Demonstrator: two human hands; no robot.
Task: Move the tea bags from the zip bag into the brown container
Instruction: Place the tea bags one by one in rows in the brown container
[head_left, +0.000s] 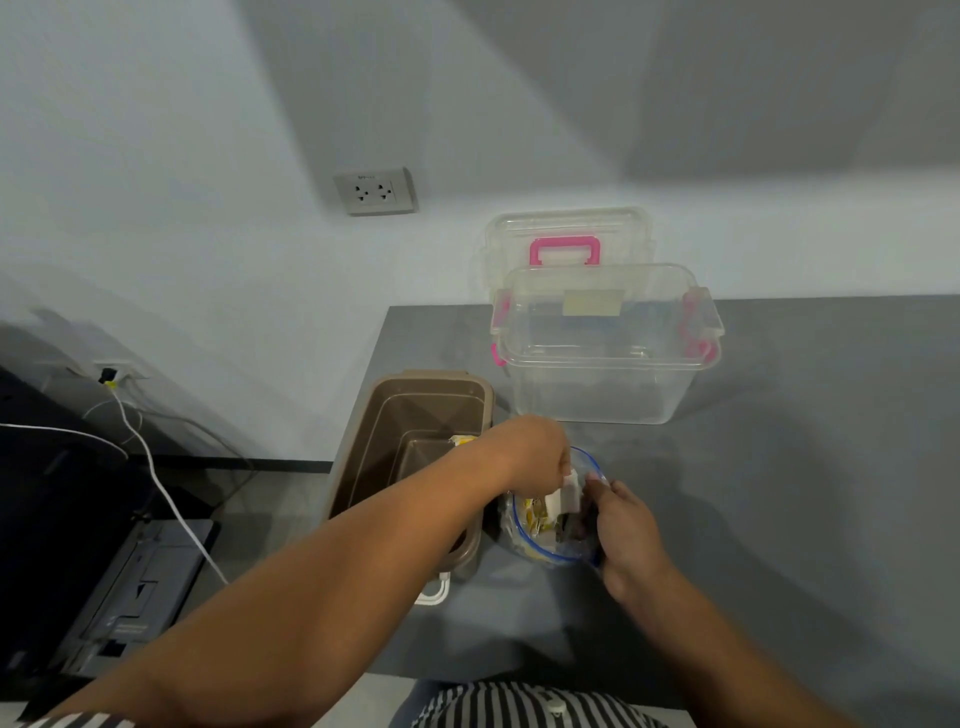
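Tea bag (462, 440), a yellow one, lay in the brown container (431, 378) at the left of the grey table (779, 467). Just right of it, my left hand (540, 452) pinched a white packet (565, 493) at the mouth of the zip bag (540, 545), where more tea bags (531, 513) sat. My right hand (628, 530) gripped the bag's right edge. A clear box (608, 364) stood behind.

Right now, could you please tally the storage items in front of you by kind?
Brown container: 1
Clear box with pink latches: 1
Clear lid with pink handle: 1
Zip bag: 1
Total: 4
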